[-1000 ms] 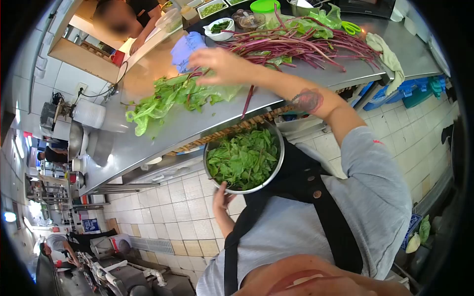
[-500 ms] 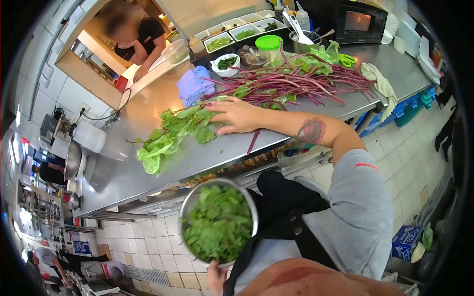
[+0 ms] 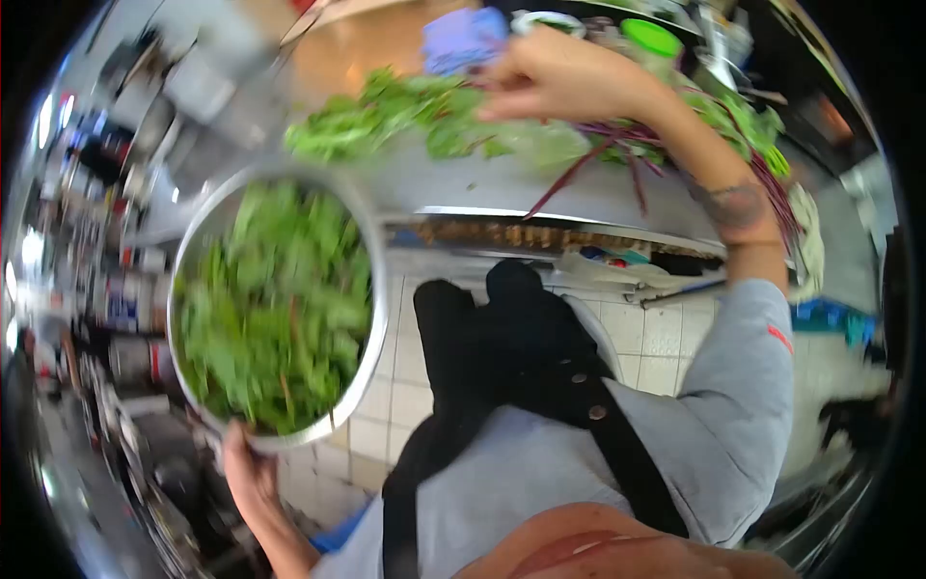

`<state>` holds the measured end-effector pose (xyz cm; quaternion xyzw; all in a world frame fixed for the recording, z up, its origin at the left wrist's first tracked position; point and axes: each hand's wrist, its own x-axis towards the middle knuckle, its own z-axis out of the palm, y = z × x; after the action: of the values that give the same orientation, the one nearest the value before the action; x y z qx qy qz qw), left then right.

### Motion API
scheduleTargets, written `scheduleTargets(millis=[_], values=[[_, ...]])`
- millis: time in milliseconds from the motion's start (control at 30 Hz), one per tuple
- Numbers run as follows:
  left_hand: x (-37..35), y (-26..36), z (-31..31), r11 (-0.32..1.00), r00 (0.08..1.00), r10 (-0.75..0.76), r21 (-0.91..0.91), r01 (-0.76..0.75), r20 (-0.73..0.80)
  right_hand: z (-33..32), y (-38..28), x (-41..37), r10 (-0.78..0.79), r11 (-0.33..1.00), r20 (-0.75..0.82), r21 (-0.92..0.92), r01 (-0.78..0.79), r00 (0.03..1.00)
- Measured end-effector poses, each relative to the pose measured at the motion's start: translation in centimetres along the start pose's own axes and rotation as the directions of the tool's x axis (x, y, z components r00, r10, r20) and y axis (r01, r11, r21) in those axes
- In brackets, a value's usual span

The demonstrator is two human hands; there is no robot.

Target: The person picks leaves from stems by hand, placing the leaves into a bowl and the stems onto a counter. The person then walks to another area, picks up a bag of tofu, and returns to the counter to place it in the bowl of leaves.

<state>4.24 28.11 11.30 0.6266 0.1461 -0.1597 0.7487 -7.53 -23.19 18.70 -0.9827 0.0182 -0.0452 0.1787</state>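
Observation:
My left hand [image 3: 249, 480] grips the near rim of a steel bowl [image 3: 371, 318] full of picked green leaves [image 3: 275, 309], held up below the counter's edge at my left. Farther off, my right hand [image 3: 555, 77] rests fingers-down on a pile of loose green leaves [image 3: 386, 121] on the steel counter [image 3: 463, 183]. Red-purple stems [image 3: 637, 154] lie just beside that hand. The picture is blurred by motion.
A blue cloth [image 3: 463, 39] and a green-lidded tub [image 3: 651, 39] sit at the back of the counter. More leafy greens [image 3: 743, 121] lie at the right end. White tiled floor [image 3: 656, 333] shows below the counter's front edge. Blurred kitchen shelving fills the left.
The bowl has come up and leftwards, now larger in view, with my left hand under its near rim. My right hand stays on the leaf pile. The view has swung and blurred.

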Motion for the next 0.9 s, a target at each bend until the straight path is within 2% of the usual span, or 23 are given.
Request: scheduleTargets(millis=[33, 67, 100, 167, 200, 233, 267, 333, 367, 400, 433, 467, 600, 633, 667, 700, 733, 767, 800, 833, 867, 900], values=[[0.9, 0.8, 0.8, 0.997, 0.996, -0.054, 0.051, 0.051, 0.068, 2.3, 2.6, 0.1, -0.055, 0.965, 0.026, -0.257, 0.06, 0.998], [3.2, 0.4, 0.2, 0.998, 0.978, -0.043, -0.042, 0.053, 0.203, 4.5, 4.8, -0.9, -0.156, 0.946, -0.052, -0.297, 0.133, 0.986], [2.7, 0.8, 4.3, 0.998, 0.972, -0.059, 0.006, 0.059, 0.227, 5.3, 6.3, -1.5, -0.257, 0.914, -0.14, -0.356, 0.194, 0.956], [3.1, 0.5, 9.9, 0.999, 0.973, -0.038, 0.02, 0.035, 0.227, 4.2, 5.2, -2.8, -0.119, 0.993, -0.022, 0.005, 0.119, 0.993], [2.8, 0.5, 12.6, 0.996, 0.964, -0.048, 0.083, 0.027, 0.26, 4.1, 5.0, -3.5, -0.082, 0.996, -0.037, 0.041, 0.084, 0.996], [4.6, 0.3, 13.4, 0.985, 0.927, -0.109, 0.165, 0.052, 0.358, 4.0, 5.0, -4.1, -0.043, 0.996, -0.046, 0.076, 0.047, 0.998], [6.7, 0.5, 13.9, 0.96, 0.878, -0.203, 0.263, 0.092, 0.434, 3.8, 5.0, -4.6, -0.028, 0.998, -0.058, 0.058, 0.031, 0.998], [5.3, -0.4, 18.4, 0.989, 0.891, -0.145, 0.078, 0.124, 0.43, 3.6, 4.9, -5.6, -0.007, 0.998, -0.081, 0.055, 0.011, 0.997], [6.2, -0.7, 19.5, 0.987, 0.847, -0.16, 0.069, 0.144, 0.507, 3.5, 5.1, -5.8, -0.005, 0.998, -0.095, 0.068, 0.011, 0.995], [6.6, -1.1, 20.8, 0.99, 0.817, -0.111, -0.006, 0.139, 0.566, 3.4, 5.2, -6.0, 0.039, 0.993, -0.087, 0.112, -0.029, 0.995], [6.7, -0.8, 22.0, 0.989, 0.817, -0.106, -0.023, 0.144, 0.566, 3.3, 5.0, -5.8, 0.08, 0.986, -0.079, 0.153, -0.067, 0.994], [7.9, -0.3, 22.6, 0.979, 0.762, -0.159, -0.003, 0.206, 0.628, 2.9, 4.0, -5.3, 0.051, 0.989, -0.069, 0.144, -0.041, 0.996], [12.3, -0.2, 24.1, 0.962, 0.685, -0.247, 0.089, 0.257, 0.685, 0.6, -2.0, -1.0, -0.164, 0.986, 0.115, 0.024, 0.162, 0.98], [12.0, 0.1, 24.6, 0.935, 0.703, -0.274, 0.011, 0.355, 0.656, -0.2, -4.1, 0.2, -0.23, 0.972, 0.178, 0.002, 0.233, 0.957], [13.9, -0.8, 24.3, 0.909, 0.569, -0.221, -0.044, 0.414, 0.792, -1.0, -5.5, 1.3, -0.291, 0.952, 0.279, -0.014, 0.307, 0.915], [14.1, -1.4, 24.4, 0.908, 0.578, -0.181, -0.09, 0.408, 0.796, -2.0, -6.5, 2.5, -0.349, 0.922, 0.369, -0.028, 0.385, 0.862], [14.1, -1.3, 23.4, 0.915, 0.518, -0.234, 0.006, 0.404, 0.823, -3.0, -7.0, 3.9, -0.388, 0.907, 0.437, 0.025, 0.42, 0.812], [14.9, -2.4, 23.3, 0.879, 0.564, -0.335, 0.036, 0.475, 0.755, -4.1, -7.3, 5.3, -0.422, 0.89, 0.51, 0.079, 0.449, 0.749], [14.2, -2.8, 22.4, 0.889, 0.624, -0.298, -0.027, 0.456, 0.723, -5.3, -7.8, 7.0, -0.431, 0.884, 0.558, 0.104, 0.455, 0.709], [14.3, -3.7, 21.2, 0.866, 0.614, -0.32, -0.04, 0.498, 0.722, -6.7, -8.1, 8.9, -0.433, 0.881, 0.603, 0.123, 0.458, 0.67], [14.1, -5.5, 20.1, 0.881, 0.66, -0.294, -0.071, 0.467, 0.691, -7.9, -8.5, 11.0, -0.43, 0.879, 0.645, 0.138, 0.457, 0.632], [12.4, -6.4, 18.6, 0.934, 0.718, -0.224, -0.065, 0.351, 0.659, -8.7, -8.2, 14.5, -0.368, 0.878, 0.785, 0.118, 0.463, 0.498]])
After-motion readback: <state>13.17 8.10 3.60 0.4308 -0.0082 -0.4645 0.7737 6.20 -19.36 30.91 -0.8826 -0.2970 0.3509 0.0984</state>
